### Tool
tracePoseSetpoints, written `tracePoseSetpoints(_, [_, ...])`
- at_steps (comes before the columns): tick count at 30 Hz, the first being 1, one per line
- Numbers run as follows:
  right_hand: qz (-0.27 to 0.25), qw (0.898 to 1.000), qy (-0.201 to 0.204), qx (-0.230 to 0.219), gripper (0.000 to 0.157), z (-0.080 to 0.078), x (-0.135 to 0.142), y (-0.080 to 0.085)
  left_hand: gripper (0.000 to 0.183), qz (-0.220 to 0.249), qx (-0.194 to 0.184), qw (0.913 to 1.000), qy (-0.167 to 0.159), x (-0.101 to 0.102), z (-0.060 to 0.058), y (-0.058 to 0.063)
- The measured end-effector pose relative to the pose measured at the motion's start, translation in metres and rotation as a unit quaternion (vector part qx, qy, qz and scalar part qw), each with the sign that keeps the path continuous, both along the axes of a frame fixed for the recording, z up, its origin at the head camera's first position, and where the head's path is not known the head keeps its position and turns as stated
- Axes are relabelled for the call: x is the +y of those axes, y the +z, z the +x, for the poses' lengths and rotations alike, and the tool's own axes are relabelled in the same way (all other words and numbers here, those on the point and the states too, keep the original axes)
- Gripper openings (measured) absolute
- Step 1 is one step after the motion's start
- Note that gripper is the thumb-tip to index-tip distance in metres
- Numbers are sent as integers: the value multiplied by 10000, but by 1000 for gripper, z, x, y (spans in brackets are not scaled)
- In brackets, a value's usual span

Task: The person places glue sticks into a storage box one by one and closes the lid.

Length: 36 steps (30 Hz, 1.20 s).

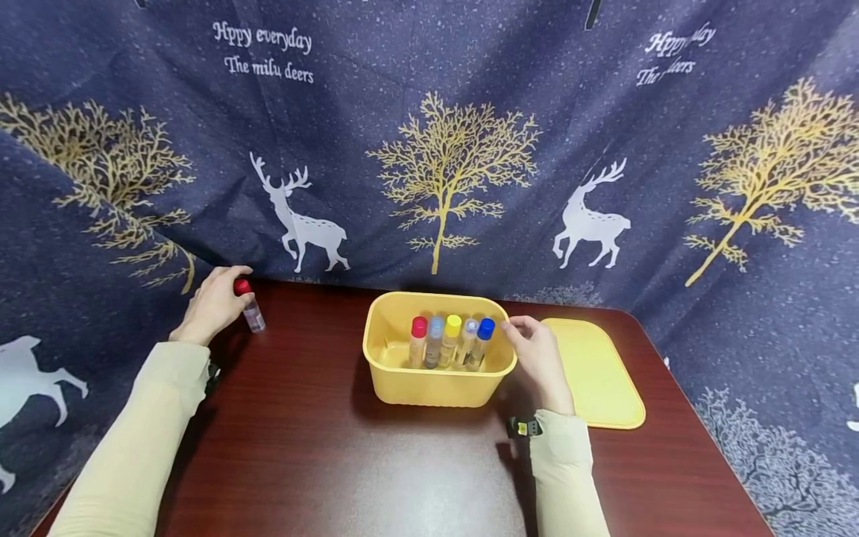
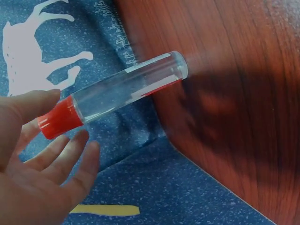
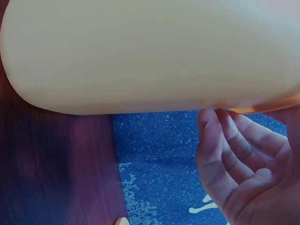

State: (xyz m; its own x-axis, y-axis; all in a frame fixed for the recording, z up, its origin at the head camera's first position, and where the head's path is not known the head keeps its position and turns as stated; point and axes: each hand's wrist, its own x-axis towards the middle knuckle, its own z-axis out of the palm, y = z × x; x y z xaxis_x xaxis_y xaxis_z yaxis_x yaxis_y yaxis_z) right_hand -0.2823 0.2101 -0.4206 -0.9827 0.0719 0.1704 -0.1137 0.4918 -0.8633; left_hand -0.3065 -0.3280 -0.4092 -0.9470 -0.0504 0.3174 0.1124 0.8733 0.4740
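At the table's far left, my left hand pinches the red cap of a clear tube-shaped bottle. In the left wrist view the transparent bottle slants away from the thumb and fingers, a label along its side. Whether its base touches the table I cannot tell. My right hand grips the right end of a yellow plastic box at its rim; in the right wrist view the curled fingers meet the box's edge. Inside stand several similar bottles in a row, with red, pale blue, yellow, whitish and dark blue caps.
A flat yellow lid lies on the dark red wooden table, right of the box and partly behind my right hand. A dark blue cloth printed with deer and trees hangs along the table's back and sides.
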Motion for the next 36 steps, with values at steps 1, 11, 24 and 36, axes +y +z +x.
tracePoseSetpoints(1, [0,10000,-6,-3,34,0,0,0,49,7,-30,10000,24,0,0,-1])
tracePoseSetpoints(11, [-82,10000,-23,-17,32,-1,-1,0,48,60,-31,10000,59,0,-1,-8])
tracePoseSetpoints(24, [1,10000,-17,13,33,2,0,1,39,28,124,9998,-126,-1,-2,-10])
tracePoseSetpoints(36, [73,9999,-31,119,33,1,0,0,34,-153,241,9994,-170,-1,-5,-9])
